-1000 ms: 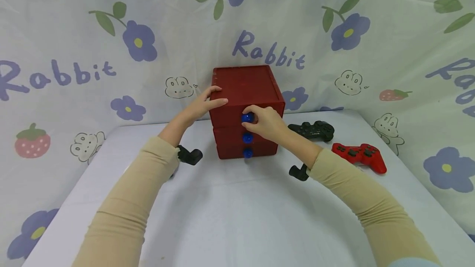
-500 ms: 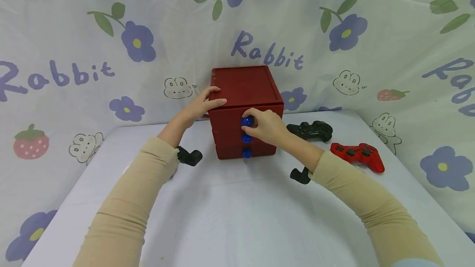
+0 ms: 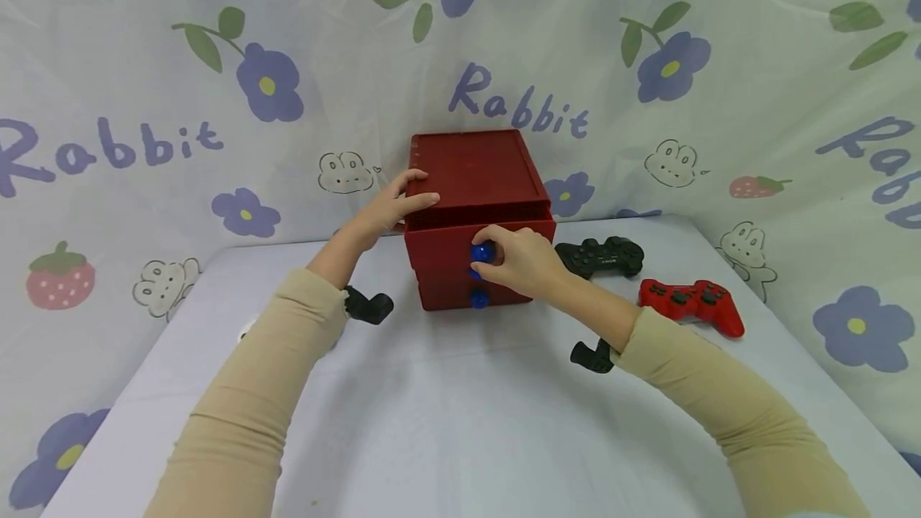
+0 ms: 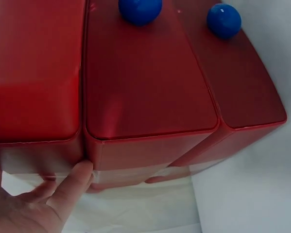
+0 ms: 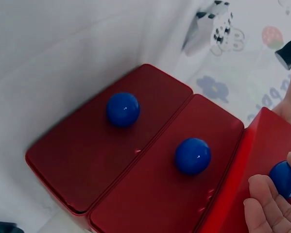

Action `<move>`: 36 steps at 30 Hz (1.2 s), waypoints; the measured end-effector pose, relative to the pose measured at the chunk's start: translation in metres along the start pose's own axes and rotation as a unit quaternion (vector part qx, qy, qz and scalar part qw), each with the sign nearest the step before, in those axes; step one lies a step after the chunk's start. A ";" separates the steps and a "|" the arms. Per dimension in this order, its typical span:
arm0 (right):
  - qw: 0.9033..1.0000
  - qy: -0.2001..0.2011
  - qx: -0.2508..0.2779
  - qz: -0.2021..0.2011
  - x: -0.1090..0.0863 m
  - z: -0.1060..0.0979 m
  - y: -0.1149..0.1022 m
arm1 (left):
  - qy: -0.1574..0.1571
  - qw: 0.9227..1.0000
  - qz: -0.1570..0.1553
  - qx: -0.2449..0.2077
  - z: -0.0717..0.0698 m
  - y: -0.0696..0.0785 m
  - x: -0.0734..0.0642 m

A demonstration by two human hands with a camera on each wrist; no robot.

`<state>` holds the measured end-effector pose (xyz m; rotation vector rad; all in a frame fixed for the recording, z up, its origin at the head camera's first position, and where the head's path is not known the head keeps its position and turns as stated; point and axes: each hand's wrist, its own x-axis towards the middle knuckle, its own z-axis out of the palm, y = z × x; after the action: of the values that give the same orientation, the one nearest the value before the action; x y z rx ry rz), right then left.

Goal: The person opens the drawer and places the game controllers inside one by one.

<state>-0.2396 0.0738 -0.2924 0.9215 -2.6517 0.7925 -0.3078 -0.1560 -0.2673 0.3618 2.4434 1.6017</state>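
**Red three-drawer cabinet point(image 3: 478, 170): top drawer point(image 3: 440, 248) partly extended**

Located at the rear centre of the white-covered table point(image 3: 460, 430), against or near the printed backdrop point(image 3: 345, 94). Drawn out a short way at the top level, with a dark gap visible below the cabinet's upper panel. Seated flush beneath: middle drawer point(image 5: 160, 194) and bottom drawer point(image 5: 94, 150), fitted with a middle knob point(image 5: 193, 156) and a bottom knob point(image 5: 123, 109), both blue and round.

At the top drawer's blue knob point(image 3: 483, 252): pinched between thumb and index finger of the right hand point(image 3: 528, 262). At the cabinet's left front corner: touched by the left hand point(image 3: 384, 206), with fingers extended and spread, not clenched.

Around both forearms: beige sleeves point(image 3: 245, 406), with black wrist mounts point(image 3: 368, 306) near the cuffs.

To the right of the cabinet: a black game controller point(image 3: 604, 256), partly hidden behind the right hand. Farther right and nearer the camera: a red game controller point(image 3: 691, 306). On the backdrop: purple flowers, strawberries, rabbit drawings and "Rabbit" lettering.
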 end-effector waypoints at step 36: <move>0.993 0.027 -0.050 -0.101 -0.053 -0.001 -0.028 | -0.002 1.000 0.004 -0.005 -0.001 -0.004 0.000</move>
<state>-0.1811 0.0826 -0.2998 1.1028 -2.4775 0.6232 -0.3087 -0.1581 -0.2706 0.3735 2.4339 1.6141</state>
